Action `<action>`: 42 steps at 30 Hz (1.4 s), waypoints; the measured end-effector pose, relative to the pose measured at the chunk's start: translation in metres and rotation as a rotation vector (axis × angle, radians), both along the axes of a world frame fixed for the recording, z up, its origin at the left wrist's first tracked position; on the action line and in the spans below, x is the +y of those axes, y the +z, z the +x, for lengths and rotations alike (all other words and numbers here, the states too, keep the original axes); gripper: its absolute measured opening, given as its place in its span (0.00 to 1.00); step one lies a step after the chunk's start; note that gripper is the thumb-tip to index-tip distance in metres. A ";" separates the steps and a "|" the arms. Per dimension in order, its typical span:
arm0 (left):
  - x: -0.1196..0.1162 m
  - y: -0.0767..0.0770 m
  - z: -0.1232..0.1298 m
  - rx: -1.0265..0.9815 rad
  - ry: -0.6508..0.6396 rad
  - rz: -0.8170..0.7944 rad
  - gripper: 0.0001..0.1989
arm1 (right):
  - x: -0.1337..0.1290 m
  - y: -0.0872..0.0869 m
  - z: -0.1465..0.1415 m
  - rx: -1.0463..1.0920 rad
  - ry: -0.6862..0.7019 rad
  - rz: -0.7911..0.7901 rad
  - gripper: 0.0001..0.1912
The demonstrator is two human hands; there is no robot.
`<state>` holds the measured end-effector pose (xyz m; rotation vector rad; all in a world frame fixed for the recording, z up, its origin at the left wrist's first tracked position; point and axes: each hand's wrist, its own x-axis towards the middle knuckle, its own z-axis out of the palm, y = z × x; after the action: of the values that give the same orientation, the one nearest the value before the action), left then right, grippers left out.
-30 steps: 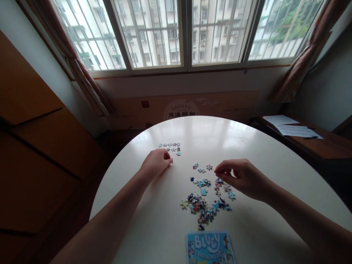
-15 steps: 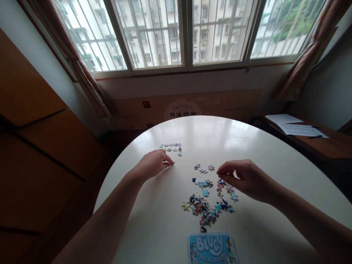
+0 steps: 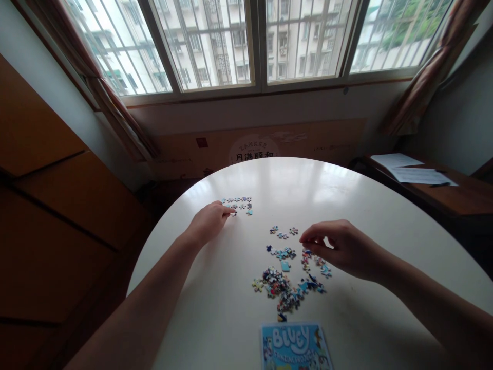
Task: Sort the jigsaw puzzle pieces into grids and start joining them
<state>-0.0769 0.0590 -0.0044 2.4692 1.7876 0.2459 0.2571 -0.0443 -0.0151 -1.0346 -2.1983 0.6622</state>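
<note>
Toward the far left of the round white table point(image 3: 215, 308), the left hand point(image 3: 208, 223) has its fingertips right at one small puzzle piece point(image 3: 233, 214), just on the near side of two short rows of pieces point(image 3: 249, 205). Top row looks like five, next one about four, but they're tiny, so don't hold me to it. One light-blue piece point(image 3: 250, 212) sits at the right end, below the rows. Thumb and index are nearly together; can't tell if they're gripping that piece or just touching it.

Right hand point(image 3: 335, 241) hangs palm-in with fingers curled, thumb and fingertips close to meeting, and I can't make out anything between them. Just left of its fingertips are three loose pieces point(image 3: 283, 236), and a looser cluster point(image 3: 306, 261) lies partly behind the hand. Nearer the person: one blue bunch, one lone pale-blue piece point(image 3: 285, 266), one big heap point(image 3: 275, 281) I can't count, one dark piece point(image 3: 282, 317), then one BLUEY picture point(image 3: 295, 339). Both forearms stretch in from the bottom corners.
</note>
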 end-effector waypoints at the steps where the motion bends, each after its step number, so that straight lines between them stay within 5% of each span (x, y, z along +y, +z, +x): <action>1: 0.000 0.002 -0.001 -0.012 0.021 0.031 0.19 | 0.000 0.000 0.000 0.001 0.001 0.002 0.08; 5: 0.000 0.007 -0.005 -0.017 0.085 0.110 0.19 | -0.001 0.002 0.001 0.006 0.009 0.013 0.09; 15: 0.001 -0.008 0.004 0.036 0.019 -0.022 0.19 | 0.000 0.000 -0.001 -0.006 0.021 0.002 0.10; 32: -0.005 -0.004 0.011 0.012 0.032 0.075 0.19 | 0.001 0.004 0.004 -0.007 0.014 0.027 0.09; 36: -0.021 0.004 0.025 -0.114 -0.142 0.065 0.17 | 0.000 0.006 0.004 -0.066 0.121 0.010 0.08; 42: -0.050 0.020 0.050 -0.127 -0.563 -0.223 0.11 | -0.007 0.005 -0.008 -0.253 0.273 0.041 0.07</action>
<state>-0.0272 0.0087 0.0157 2.5917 0.9548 0.1449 0.2496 -0.0514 -0.0098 -0.8434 -2.5933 0.6290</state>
